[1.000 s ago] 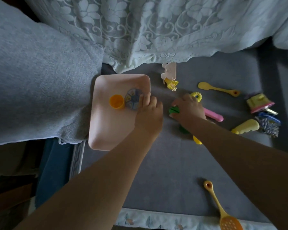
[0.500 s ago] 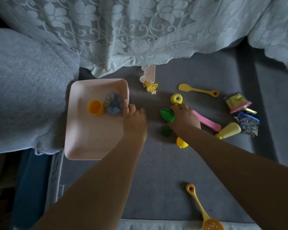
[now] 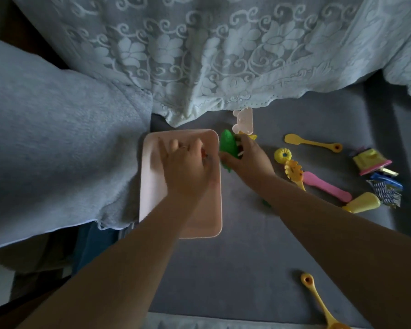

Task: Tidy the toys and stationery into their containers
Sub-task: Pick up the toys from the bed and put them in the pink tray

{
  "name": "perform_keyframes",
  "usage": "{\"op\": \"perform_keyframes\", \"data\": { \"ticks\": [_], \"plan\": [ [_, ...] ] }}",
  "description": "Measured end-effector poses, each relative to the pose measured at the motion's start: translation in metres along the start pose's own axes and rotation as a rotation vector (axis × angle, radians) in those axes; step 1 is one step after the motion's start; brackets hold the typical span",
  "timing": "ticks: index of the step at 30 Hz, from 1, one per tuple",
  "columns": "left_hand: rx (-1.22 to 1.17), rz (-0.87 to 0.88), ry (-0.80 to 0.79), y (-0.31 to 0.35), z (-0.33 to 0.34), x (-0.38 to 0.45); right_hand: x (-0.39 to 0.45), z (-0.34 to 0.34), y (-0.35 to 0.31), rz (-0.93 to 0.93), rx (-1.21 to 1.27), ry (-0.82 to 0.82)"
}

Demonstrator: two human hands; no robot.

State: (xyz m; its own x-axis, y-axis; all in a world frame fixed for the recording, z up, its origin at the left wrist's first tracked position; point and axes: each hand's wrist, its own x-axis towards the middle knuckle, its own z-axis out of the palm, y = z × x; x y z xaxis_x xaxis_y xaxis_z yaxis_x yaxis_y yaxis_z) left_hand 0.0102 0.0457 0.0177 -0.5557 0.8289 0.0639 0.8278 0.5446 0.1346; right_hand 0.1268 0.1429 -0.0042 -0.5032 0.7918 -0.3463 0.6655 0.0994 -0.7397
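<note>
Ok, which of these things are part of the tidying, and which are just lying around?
Job: pink tray, green toy in the right hand, left hand, yellow spoon, pink spatula, yellow cone.
Lying about: lace cloth, grey blanket.

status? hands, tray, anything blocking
Left hand spread flat inside pink tray. Right hand holding green toy at tray's right rim. Nothing blocking.

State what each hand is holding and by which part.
The right hand grips a green leaf-shaped plastic toy by its lower end, beside the pink rectangular tray. The left hand lies over the tray; any hold cannot be told.
</note>
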Motion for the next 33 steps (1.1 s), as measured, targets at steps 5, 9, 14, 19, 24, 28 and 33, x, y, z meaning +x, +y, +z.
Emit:
{"op": "perform_keyframes", "data": {
  "ticks": [5, 9, 14, 19, 24, 28, 33],
  "plan": [
    [0.191, -0.125, -0.057, -0.057, 0.0, 0.019, 0.011, 0.018, -0.039, -0.014, 0.036, -0.086],
    [0.196, -0.099, -0.039, -0.052, 0.009, 0.045, 0.024, 0.007, -0.022, 0.029, -0.081, 0.027],
    [-0.079, 0.073, -0.153, 0.009, 0.022, 0.087, 0.045, -0.025, 0.023, 0.259, -0.176, 0.069],
    [-0.138, 0.26, -0.406, 0.059, 0.062, 0.114, 0.06, -0.027, 0.051, 0.316, -0.17, -0.026],
    [-0.158, 0.195, -0.535, 0.079, 0.095, 0.127, 0.073, -0.019, 0.061, 0.248, -0.165, 0.006],
    [-0.115, 0.251, -0.523, 0.08, 0.107, 0.133, 0.08, -0.014, 0.057, 0.22, -0.262, -0.009],
    [-0.205, 0.223, -0.44, 0.076, 0.108, 0.134, 0.081, -0.006, 0.058, 0.227, -0.246, -0.026]
  ]
}}
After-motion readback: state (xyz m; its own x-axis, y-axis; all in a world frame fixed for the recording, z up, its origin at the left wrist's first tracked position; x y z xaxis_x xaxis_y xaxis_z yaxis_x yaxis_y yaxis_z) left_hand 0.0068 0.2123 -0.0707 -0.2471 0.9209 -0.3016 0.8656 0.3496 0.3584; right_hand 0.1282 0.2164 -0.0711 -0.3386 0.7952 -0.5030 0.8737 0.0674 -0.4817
